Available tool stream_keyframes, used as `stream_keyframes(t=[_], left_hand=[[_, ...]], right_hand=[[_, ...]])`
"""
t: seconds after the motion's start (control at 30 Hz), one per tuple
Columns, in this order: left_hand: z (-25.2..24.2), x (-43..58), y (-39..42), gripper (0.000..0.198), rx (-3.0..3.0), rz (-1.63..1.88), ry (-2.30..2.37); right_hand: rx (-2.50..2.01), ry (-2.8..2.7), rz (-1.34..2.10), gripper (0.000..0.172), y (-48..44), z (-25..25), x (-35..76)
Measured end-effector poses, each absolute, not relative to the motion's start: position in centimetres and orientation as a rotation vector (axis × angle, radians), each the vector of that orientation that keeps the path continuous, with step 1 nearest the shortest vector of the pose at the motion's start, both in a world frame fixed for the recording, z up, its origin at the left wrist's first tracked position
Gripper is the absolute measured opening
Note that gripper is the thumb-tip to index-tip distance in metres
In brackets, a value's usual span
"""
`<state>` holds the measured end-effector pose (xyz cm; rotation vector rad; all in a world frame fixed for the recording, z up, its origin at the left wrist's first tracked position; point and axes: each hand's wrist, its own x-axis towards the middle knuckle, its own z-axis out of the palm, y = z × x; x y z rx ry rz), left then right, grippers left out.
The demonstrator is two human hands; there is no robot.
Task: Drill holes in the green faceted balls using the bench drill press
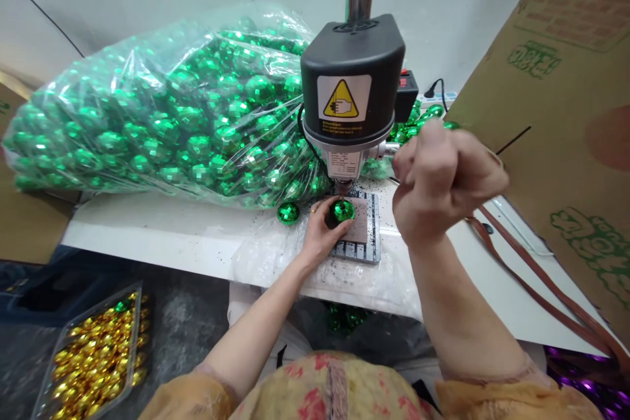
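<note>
My left hand [323,228] is closed around a shiny green mirrored ball [343,210] on the base plate [361,251] of a small drill press [352,82]. The drill's chuck [346,188] is directly above the ball, its bit reaching down to the top. Raised to the right of the machine, my right hand [443,177] is closed like a fist at the end of the feed lever [391,149]; the grip itself is hidden behind the fingers. Another green ball [288,212] lies on the table just left of the plate.
A large clear bag [162,125] of green balls fills the table's left side. Cardboard boxes [556,111] stand at the right. Brown straps [531,275] lie on the white table [162,236]. Below left is a clear bin [93,354] of gold balls. Dark shavings surround the plate.
</note>
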<state>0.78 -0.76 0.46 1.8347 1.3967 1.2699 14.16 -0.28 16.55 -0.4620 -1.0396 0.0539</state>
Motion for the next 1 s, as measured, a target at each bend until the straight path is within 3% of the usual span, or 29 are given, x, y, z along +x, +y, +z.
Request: stream_keyframes(t=[0.2, 0.33, 0.43, 0.5, 0.6, 0.7, 1.0], left_hand=[[2.0, -0.2, -6.7, 0.041, 2.105, 1.453, 1.318], [1.2, -1.7, -12.2, 0.046, 2.699, 1.105, 0.777], [-0.1, -3.1, -13.8, 0.053, 2.896, 0.877, 0.693], [-0.5, -4.1, -13.3, 0.055, 2.886, 1.007, 0.752], [0.4, -5.7, -10.3, 0.035, 2.640, 1.363, 1.225], [1.9, -6.8, -6.6, 0.026, 2.265, 1.420, 1.589], [1.1, -7.5, -6.3, 0.027, 2.348, 1.536, 1.613]], right_hand=[[-0.449, -1.062, 0.199, 0.045, 0.2, 19.8, 14.5], [-0.446, -1.080, 0.155, 0.044, 0.3, 19.4, 14.5], [-0.459, -1.074, 0.116, 0.044, 0.2, 19.2, 14.4], [-0.446, -1.070, 0.115, 0.044, 0.2, 19.2, 14.4], [-0.442, -1.072, 0.131, 0.042, 0.3, 19.2, 14.5], [-0.427, -1.056, 0.140, 0.041, 0.4, 19.1, 14.4], [-0.488, -1.072, 0.125, 0.042, -0.1, 19.2, 14.2]])
